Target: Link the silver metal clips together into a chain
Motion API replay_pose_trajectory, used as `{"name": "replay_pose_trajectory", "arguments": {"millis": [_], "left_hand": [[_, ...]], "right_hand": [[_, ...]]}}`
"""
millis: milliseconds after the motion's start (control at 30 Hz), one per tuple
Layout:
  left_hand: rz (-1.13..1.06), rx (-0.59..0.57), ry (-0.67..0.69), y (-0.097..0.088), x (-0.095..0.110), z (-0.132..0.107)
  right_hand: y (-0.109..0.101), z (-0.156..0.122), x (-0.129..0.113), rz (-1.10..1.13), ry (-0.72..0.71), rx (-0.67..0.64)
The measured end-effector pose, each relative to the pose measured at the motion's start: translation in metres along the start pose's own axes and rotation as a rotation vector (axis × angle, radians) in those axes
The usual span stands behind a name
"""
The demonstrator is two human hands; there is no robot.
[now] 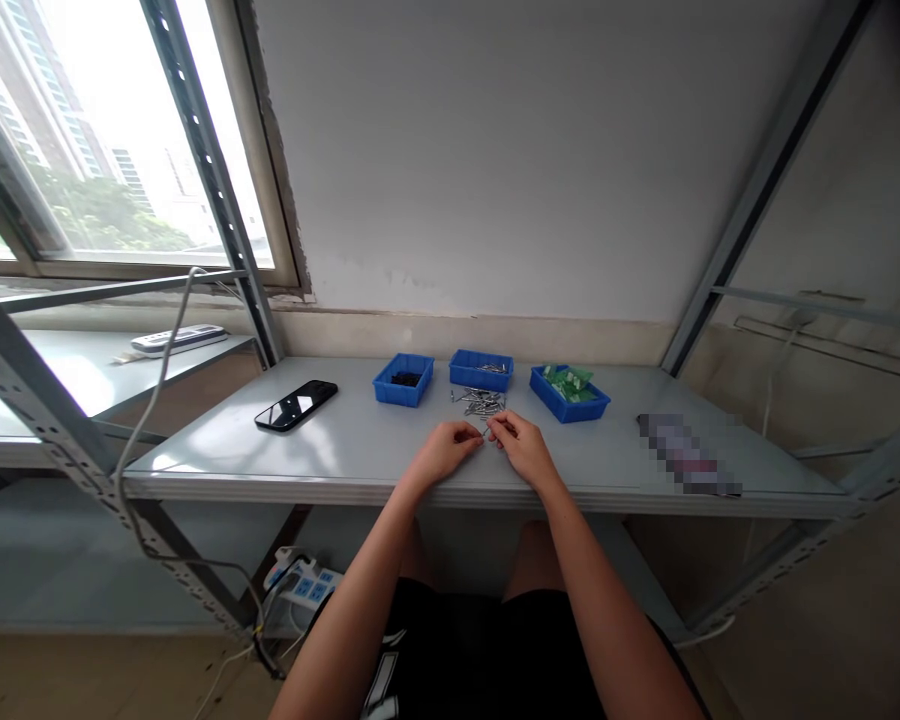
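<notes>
My left hand [452, 446] and my right hand [521, 443] meet above the front of the grey shelf table [330, 445], both closed in a pinch. Between their fingertips sits a small thin screw [486, 432]; its detail is too small to make out. Just behind the fingers lies a loose pile of silver screws [483, 402]. Beyond that pile stands a blue bin [481, 372] with some more metal pieces inside. A second blue bin [399, 390], to the left, holds small black parts [406, 379]. On the right, another blue bin [570, 408] contains green plastic packets [568, 381].
A black phone [296, 405] lies at the left of the table, and a blurred flat object [686, 455] at the right. Metal uprights [217, 170] frame both sides. A white cable [152, 400] hangs at left, near a power strip [311, 585] below.
</notes>
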State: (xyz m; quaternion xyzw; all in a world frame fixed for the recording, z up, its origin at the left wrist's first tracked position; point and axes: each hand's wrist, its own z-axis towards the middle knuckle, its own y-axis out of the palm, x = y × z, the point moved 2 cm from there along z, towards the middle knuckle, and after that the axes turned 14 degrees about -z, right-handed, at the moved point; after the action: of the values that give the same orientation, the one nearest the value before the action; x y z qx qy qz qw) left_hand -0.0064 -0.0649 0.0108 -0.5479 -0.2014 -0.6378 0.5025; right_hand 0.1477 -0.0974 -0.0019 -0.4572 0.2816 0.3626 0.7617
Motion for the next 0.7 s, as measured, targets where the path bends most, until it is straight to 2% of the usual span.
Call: {"name": "replay_pose_trajectory", "arguments": {"millis": [133, 233, 433, 700], "left_hand": [[-0.001, 0.093, 0.025, -0.0043, 0.0017, -0.0009], [-0.015, 0.157, 0.041, -0.0082, 0.0017, -0.0011], [-0.040, 0.172, 0.054, -0.0088, 0.0001, -0.0007], [-0.040, 0.128, 0.036, -0.0074, -0.0036, 0.0018]], "right_hand": [[0.0002, 0.0005, 0.0018, -0.019, 0.011, -0.010], [0.0019, 0.0010, 0.0021, -0.040, 0.002, -0.066], [0.0042, -0.0006, -0.0040, -0.084, -0.041, -0.195], [0.0017, 0.0002, 0.0012, -0.053, 0.003, -0.073]]}}
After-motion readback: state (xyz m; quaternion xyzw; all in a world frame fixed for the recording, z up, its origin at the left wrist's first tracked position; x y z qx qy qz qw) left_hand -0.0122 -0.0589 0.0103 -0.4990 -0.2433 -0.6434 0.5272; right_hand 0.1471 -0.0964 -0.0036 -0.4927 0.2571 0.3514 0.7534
